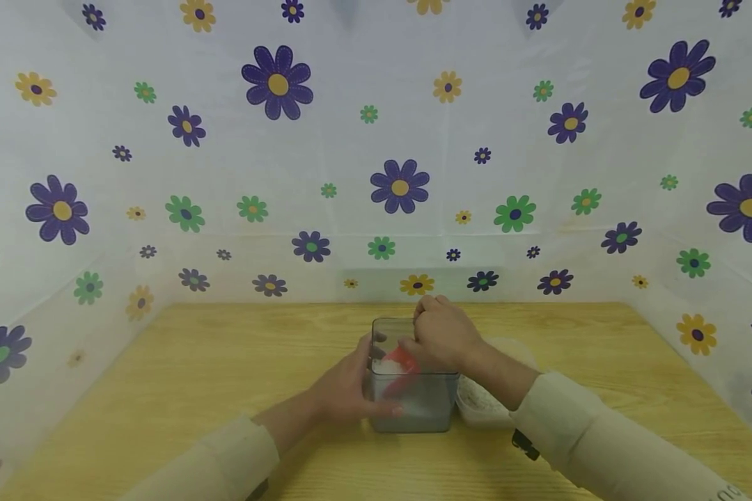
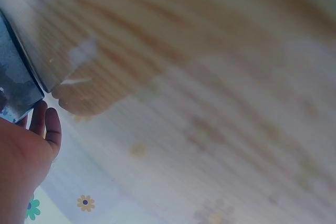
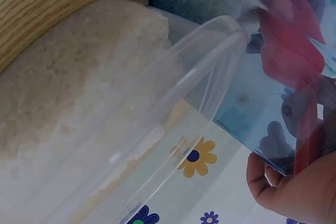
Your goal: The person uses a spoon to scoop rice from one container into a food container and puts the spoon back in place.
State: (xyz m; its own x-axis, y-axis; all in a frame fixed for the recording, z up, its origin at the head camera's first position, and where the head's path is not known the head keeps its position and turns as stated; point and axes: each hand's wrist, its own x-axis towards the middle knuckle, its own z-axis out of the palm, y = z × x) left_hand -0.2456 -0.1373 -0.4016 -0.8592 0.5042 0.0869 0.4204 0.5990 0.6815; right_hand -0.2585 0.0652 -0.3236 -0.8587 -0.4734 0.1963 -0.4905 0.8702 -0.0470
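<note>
A clear, grey-tinted rectangular container (image 1: 413, 407) stands on the table with its mouth up. My left hand (image 1: 346, 390) grips its left side, the thumb along the front wall and fingers around the far edge; those fingers also show in the left wrist view (image 2: 39, 135). My right hand (image 1: 445, 334) holds a red scoop (image 1: 403, 360) by its handle, over the container's right rim. Tilted, the scoop (image 3: 291, 40) reaches inside, with white grains near its mouth. Right beside the container sits a clear plastic tub (image 1: 484, 410) of white rice, partly hidden under my right forearm.
The wooden table (image 1: 257, 362) runs back to a white flowered sheet (image 1: 345, 139), which also hangs along both sides. In the right wrist view, the tub's clear rim (image 3: 226, 30) lies close to the container's wall.
</note>
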